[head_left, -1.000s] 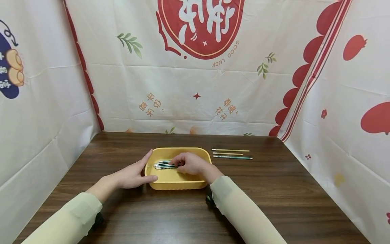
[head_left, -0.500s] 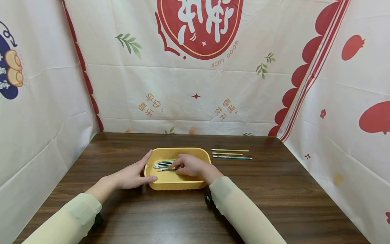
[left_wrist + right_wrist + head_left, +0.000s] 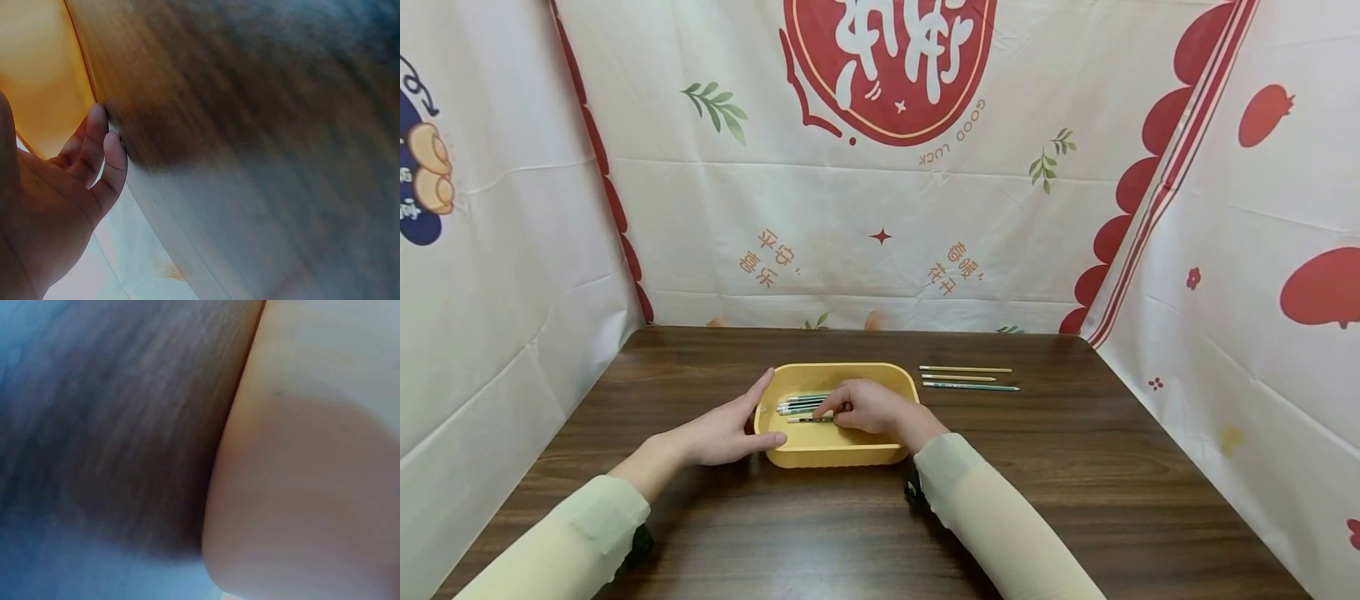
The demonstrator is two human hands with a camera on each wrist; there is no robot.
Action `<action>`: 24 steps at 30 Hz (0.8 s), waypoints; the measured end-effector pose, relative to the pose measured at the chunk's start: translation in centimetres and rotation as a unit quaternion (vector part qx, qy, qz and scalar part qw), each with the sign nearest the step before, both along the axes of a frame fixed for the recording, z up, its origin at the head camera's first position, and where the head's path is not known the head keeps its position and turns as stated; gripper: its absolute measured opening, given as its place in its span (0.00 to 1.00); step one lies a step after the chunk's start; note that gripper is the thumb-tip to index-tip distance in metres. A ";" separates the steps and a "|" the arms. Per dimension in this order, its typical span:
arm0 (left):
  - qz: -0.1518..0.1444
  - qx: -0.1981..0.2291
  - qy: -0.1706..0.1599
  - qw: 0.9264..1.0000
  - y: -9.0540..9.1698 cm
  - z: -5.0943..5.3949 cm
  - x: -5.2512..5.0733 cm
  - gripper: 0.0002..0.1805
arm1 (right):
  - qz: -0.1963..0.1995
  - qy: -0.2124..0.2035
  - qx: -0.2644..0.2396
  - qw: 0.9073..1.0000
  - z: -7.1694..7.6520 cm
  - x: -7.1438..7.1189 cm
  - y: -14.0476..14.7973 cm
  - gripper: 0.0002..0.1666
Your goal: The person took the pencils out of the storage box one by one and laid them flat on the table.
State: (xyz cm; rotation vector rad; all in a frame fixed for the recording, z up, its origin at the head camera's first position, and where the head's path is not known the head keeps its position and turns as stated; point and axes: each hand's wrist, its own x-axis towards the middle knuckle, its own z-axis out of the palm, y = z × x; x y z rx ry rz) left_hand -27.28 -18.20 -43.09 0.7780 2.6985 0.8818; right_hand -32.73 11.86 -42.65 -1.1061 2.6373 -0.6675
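A yellow plastic bin (image 3: 838, 457) stands on the dark wooden table. My left hand (image 3: 722, 433) rests against its left end, thumb over the near rim and the other fingers spread along the side. In the left wrist view, the fingers of that hand (image 3: 69, 181) touch the bin's outer wall. Inside the bin, my right hand (image 3: 874, 408) pinches a dark pencil (image 3: 805, 420), whose far part is hidden under the fingers. Behind it lies a small bundle of green and dark pencils (image 3: 801, 403), partly covered by the hand.
To the right of the bin, three pencils lie side by side: a yellow pencil (image 3: 966, 369), a shorter yellow pencil (image 3: 958, 378) and a teal pencil (image 3: 972, 387). Printed cloth (image 3: 880, 200) encloses the table (image 3: 820, 533) at the back and sides.
The right hand's fingers have drawn one dark pencil from the bundle slightly toward the near side of the bin. The left hand has stayed in place.
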 end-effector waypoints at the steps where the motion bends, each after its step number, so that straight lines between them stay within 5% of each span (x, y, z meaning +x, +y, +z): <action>1: 0.000 0.000 -0.001 1.000 0.0 0.0 0.0 0.64 | 0.002 -0.003 -0.004 1.000 0.0 0.0 0.0 0.20; 13: -0.001 0.001 -0.006 1.000 0.0 0.1 0.0 0.64 | -0.048 -0.046 -0.037 0.997 -0.1 0.1 -0.1 0.24; 24: -0.002 0.002 -0.002 1.000 0.0 0.0 0.0 0.63 | -0.041 -0.048 -0.086 0.994 0.1 0.0 -0.1 0.21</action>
